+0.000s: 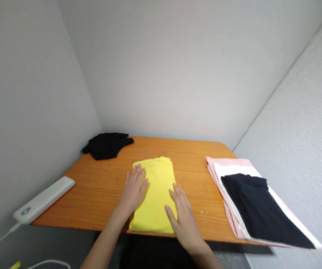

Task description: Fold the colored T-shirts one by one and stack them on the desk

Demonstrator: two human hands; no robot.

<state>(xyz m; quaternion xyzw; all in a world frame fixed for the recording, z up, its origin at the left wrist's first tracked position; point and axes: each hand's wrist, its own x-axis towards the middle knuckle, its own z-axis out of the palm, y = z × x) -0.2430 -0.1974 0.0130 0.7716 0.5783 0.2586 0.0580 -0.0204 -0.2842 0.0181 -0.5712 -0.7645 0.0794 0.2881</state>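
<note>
A folded yellow cloth garment (157, 194) lies flat near the front edge of the table, its long sides running away from me. My left hand (133, 188) rests on its left edge with the fingers stretched out and pointing forward. On the opposite side, my right hand (183, 218) lies along the right edge, fingers spread and thumb over the yellow cloth. Neither hand grips anything. The garment's exact kind cannot be told from its folded shape.
A crumpled black garment (106, 146) lies at the back left of the wooden table (200, 179). On the right is a stack: folded black cloth (259, 209) over white cloth (222, 171) and pink cloth (235, 161). A white power bank (45, 200) with a cable sits at the left edge. Walls border the table.
</note>
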